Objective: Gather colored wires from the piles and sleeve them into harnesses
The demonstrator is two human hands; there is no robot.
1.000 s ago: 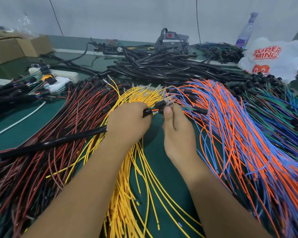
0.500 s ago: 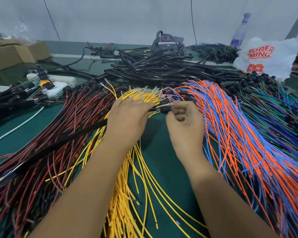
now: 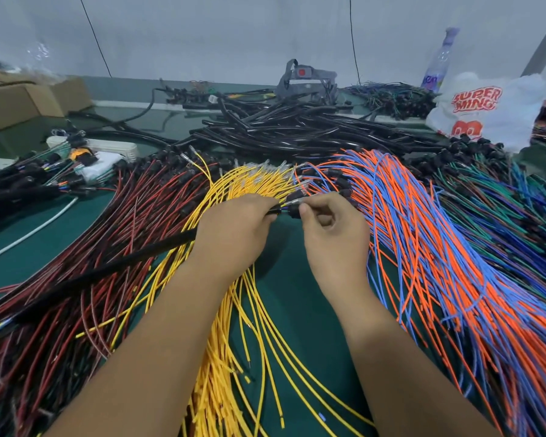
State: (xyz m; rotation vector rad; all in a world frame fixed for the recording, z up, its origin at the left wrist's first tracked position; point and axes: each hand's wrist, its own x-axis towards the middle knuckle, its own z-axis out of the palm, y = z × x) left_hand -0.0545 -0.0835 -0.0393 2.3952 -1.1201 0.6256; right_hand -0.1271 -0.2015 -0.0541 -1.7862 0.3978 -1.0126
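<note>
My left hand point(image 3: 234, 234) grips the end of a long black sleeve point(image 3: 108, 269) that runs down-left across the red-and-black wire pile point(image 3: 85, 279). A short stub of coloured wires with black connectors point(image 3: 292, 206) sticks out of the sleeve's mouth. My right hand point(image 3: 334, 234) pinches those connector ends between thumb and fingertips. Both hands meet over the green table, between the yellow wire pile point(image 3: 234, 357) and the orange-and-blue wire pile point(image 3: 438, 263).
A heap of empty black sleeves point(image 3: 297, 130) lies behind the hands. Green and blue wires point(image 3: 501, 203) fan out at the right. A white plastic bag point(image 3: 486, 108), a bottle point(image 3: 438, 61), cardboard boxes point(image 3: 19, 102) and finished harnesses point(image 3: 29, 181) line the back and left.
Both hands shifted slightly up and away from me. My right hand turned from thumb-up to fingers curled over the connector ends, and less wire shows between the two hands.
</note>
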